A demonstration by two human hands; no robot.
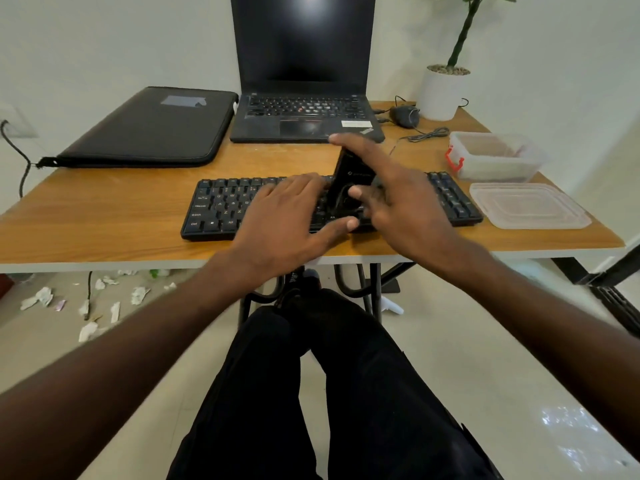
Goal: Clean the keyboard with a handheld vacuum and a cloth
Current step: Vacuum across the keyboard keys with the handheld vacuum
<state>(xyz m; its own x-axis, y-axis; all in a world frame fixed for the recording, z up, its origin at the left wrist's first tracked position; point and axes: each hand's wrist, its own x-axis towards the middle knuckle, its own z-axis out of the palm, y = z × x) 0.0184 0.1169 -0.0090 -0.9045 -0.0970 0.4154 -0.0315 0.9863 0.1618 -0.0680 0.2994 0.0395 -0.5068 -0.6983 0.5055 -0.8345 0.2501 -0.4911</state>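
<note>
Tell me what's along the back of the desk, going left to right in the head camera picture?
Black case → laptop → mouse → white plant pot. The clear box with the red clip sits a bit nearer, farthest right.

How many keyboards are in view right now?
2: the black keyboard on the desk's near edge, partly covered by both hands and the vacuum; and the laptop's built-in keyboard behind it. None seem hidden.
</note>
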